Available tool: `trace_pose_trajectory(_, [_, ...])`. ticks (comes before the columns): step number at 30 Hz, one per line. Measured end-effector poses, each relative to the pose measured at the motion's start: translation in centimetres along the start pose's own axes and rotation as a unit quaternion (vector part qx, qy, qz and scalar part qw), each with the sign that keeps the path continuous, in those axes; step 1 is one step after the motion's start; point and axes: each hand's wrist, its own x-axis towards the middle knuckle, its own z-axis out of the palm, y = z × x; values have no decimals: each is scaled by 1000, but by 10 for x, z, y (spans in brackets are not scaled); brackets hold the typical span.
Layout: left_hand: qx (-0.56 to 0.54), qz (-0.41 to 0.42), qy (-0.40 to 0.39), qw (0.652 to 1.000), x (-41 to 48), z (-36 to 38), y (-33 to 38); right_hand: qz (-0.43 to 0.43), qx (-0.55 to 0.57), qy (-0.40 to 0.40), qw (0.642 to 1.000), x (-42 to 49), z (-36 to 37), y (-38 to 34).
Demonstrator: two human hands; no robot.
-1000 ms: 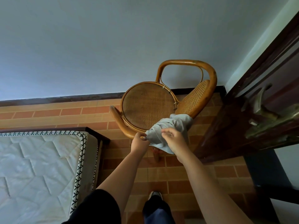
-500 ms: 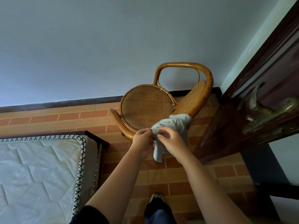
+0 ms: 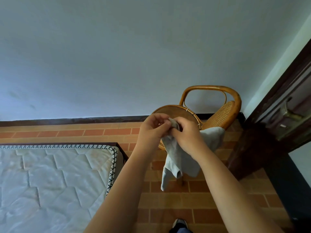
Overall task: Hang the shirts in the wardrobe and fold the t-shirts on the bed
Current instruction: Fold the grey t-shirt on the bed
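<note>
A pale grey t-shirt [image 3: 178, 158] hangs from both my hands in front of a rattan chair [image 3: 223, 113]. My left hand [image 3: 151, 130] pinches its top edge on the left. My right hand [image 3: 188, 133] grips the cloth just beside it, fingers closed. The garment droops toward the floor, and one part still trails over the chair's front edge at the right. The bed [image 3: 50, 179], a bare quilted white mattress, lies at the lower left.
A dark wooden door [image 3: 277, 121] with a brass handle [image 3: 291, 113] stands at the right. Orange brick-pattern floor tiles [image 3: 185, 204] lie between bed and chair. A plain pale wall rises behind. My shoe [image 3: 180, 223] shows at the bottom.
Both hands have lifted the grey t-shirt up off the chair seat and drawn together at its top edge. The view has swung left, so the chair now sits further right.
</note>
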Motion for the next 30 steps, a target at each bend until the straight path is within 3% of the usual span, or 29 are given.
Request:
trace_pose_trajectory(6, [137, 64, -1, 989, -62, -69, 18, 29, 95, 53, 994, -51, 42, -42])
trace_pose_trajectory(9, [189, 33, -3, 981, -93, -103, 18, 44, 192, 85, 977, -71, 60, -65])
trace_pose_trajectory(13, [242, 8, -72, 968, -133, -125, 18, 38, 273, 103, 956, -94, 85, -92])
trace_pose_trajectory(17, [306, 63, -1, 950, -150, -141, 15, 32, 298, 97, 949, -113, 109, -108])
trace_pose_trajectory(26, [176, 109, 65, 976, -165, -157, 74, 32, 234, 56, 970, -127, 97, -121])
trace_pose_trajectory(30, [194, 134, 81, 968, -164, -148, 101, -58, 87, -63, 992, -140, 89, -134])
